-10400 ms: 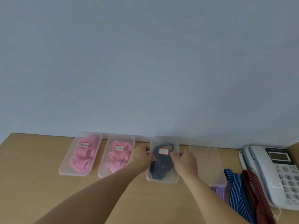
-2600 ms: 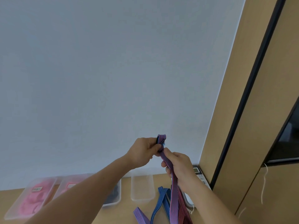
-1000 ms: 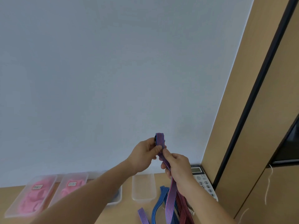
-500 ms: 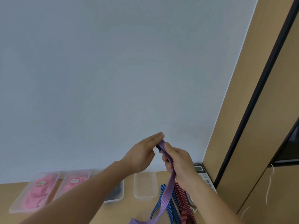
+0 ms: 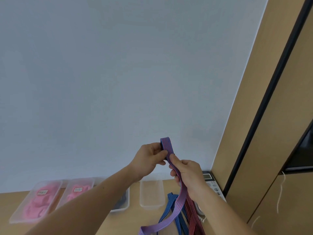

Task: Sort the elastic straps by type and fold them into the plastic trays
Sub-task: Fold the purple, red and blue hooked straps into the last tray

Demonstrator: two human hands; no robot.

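The purple striped strap (image 5: 180,199) is raised, its top end folded into a small loop pinched by the left hand (image 5: 149,161); the right hand (image 5: 188,173) grips it just below; its tail trails down; a blue strap (image 5: 171,200) and a red strap (image 5: 192,212) lie loose beneath; two labelled trays (image 5: 49,182) (image 5: 81,179) hold pink straps (image 5: 38,203); a third tray (image 5: 128,199) holds a dark strap (image 5: 122,200); a fourth clear tray (image 5: 151,192) sits nearest the loose straps.

A light wooden desk (image 5: 122,223) runs along a plain pale blue-grey wall (image 5: 118,82). At the desk's right end, against the wall, sits a white desk telephone (image 5: 209,180) with a small grey display and number keys; its coiled white cord (image 5: 202,219) lies near the front. Right of the phone stands a tall light-wood cabinet (image 5: 271,150) with a black vertical strip (image 5: 264,107). A thin white string (image 5: 280,194) hangs down the cabinet front.
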